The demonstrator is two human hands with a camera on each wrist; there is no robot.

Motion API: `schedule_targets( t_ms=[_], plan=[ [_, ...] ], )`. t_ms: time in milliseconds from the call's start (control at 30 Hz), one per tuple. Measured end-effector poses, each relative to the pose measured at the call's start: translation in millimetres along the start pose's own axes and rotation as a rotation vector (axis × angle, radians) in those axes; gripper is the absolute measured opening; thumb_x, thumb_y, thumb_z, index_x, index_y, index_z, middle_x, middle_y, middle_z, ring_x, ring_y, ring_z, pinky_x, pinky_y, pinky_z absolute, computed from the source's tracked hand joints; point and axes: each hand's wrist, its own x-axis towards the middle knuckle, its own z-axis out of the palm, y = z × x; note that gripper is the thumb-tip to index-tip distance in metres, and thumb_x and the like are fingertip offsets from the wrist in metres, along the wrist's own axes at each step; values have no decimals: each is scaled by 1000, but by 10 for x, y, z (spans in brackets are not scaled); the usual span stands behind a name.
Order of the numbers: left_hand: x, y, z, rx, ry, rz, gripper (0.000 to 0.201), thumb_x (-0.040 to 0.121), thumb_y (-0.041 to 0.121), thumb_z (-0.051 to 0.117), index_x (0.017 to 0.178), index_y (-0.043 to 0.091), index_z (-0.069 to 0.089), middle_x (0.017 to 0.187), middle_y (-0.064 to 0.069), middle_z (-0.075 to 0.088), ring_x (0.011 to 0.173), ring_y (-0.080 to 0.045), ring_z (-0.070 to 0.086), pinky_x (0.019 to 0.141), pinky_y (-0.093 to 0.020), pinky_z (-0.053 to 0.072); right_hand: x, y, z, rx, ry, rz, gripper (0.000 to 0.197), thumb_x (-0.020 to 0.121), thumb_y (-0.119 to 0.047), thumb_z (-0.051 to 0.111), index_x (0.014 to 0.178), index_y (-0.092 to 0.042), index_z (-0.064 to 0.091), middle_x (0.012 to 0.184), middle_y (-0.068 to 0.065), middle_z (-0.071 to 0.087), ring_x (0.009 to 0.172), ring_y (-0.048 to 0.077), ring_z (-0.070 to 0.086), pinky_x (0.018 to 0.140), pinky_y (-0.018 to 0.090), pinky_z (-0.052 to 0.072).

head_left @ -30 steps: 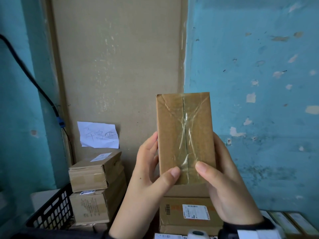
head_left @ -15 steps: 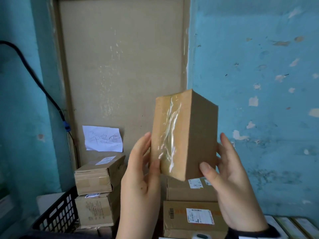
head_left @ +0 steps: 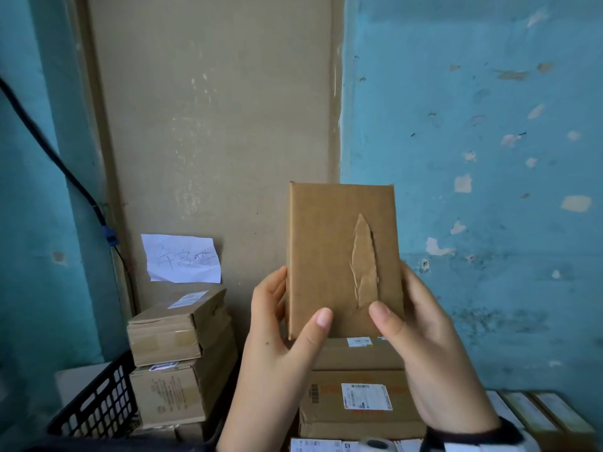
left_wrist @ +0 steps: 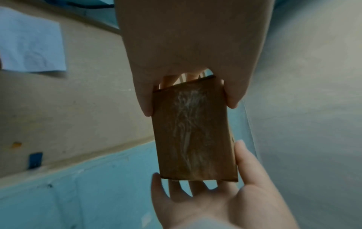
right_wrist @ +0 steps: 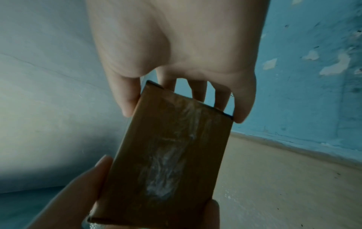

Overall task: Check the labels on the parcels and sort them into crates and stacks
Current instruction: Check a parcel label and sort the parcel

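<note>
Both the left hand (head_left: 280, 340) and right hand (head_left: 421, 347) pinch the upright, flat brown cardboard parcel (head_left: 342, 256), whose near face shows no label.

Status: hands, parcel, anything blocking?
Left hand and right hand both grip the parcel, upright. Facing side torn, no label; taped side away. Nothing blocking.

A makeshift parcel storeroom: taped cardboard boxes (head_left: 182, 353) with shipping labels stand stacked against a peeling blue wall (head_left: 489, 158). Left of the boxes sits a black plastic crate (head_left: 98, 406); above them hangs a handwritten paper note (head_left: 182, 258).
</note>
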Motion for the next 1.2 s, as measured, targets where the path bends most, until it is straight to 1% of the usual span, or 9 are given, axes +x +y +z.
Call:
schedule_targets(
  t_ms=[200,300,433,667,767,867,1000,1100,1200],
  plan=[
    [-25,-52,39,-130,1,-71,74,63,55,71,129,31,50,129,9,64,120,-11,61,100,-42,50,-28,-30,-8,169,-80,-19,67,71,-53,78,131,-44,51,140,-3,56,127,20,55,103,47,40],
    [-31,-49,53,-111,2,-65,72,64,56,71,128,33,50,130,7,63,120,-12,61,101,-42,49,-32,-33,-20,159,-56,-36,68,67,-55,79,129,-44,53,138,-4,57,123,19,59,100,46,43],
    [-38,-43,50,-114,11,-50,69,65,53,70,126,30,51,127,7,65,118,-12,62,99,-40,50,-14,-53,-20,132,-34,-54,56,69,-40,75,121,-46,58,134,-6,60,118,18,62,99,48,45],
    [-32,-29,42,-69,4,-17,62,65,56,65,122,32,55,119,11,68,111,-6,65,89,-33,54,2,-54,2,88,-47,-68,67,64,-59,78,126,-47,56,137,-9,58,122,15,59,100,44,46],
    [11,-83,18,18,109,12,50,67,59,59,112,36,59,110,15,70,106,-6,66,91,-42,54,4,-19,-41,33,-28,-50,73,62,-71,73,129,-47,55,138,-11,57,126,14,56,105,50,43],
    [46,-139,-8,47,202,11,40,75,54,60,110,35,59,108,16,69,105,-7,66,90,-48,56,5,-3,-65,-29,26,-84,61,61,-78,68,118,-56,61,139,-19,54,130,10,51,110,47,39],
    [68,-167,-16,95,264,30,24,91,32,58,113,42,53,118,17,65,113,-7,62,91,-51,54,17,35,-65,-96,87,-100,34,80,-45,71,111,-56,65,137,-27,52,127,9,53,109,42,41],
    [79,-181,-19,178,275,43,31,97,11,51,108,40,52,112,24,63,105,2,62,90,-53,54,20,44,-56,-86,96,-93,38,79,-28,67,104,-56,68,131,-30,54,122,3,56,94,21,49],
    [76,-181,-23,207,282,52,33,98,19,51,104,51,53,107,32,61,102,2,62,90,-52,54,30,55,-61,-70,101,-98,46,84,-10,65,97,-53,71,125,-31,58,116,0,59,84,9,48]
  ],
)
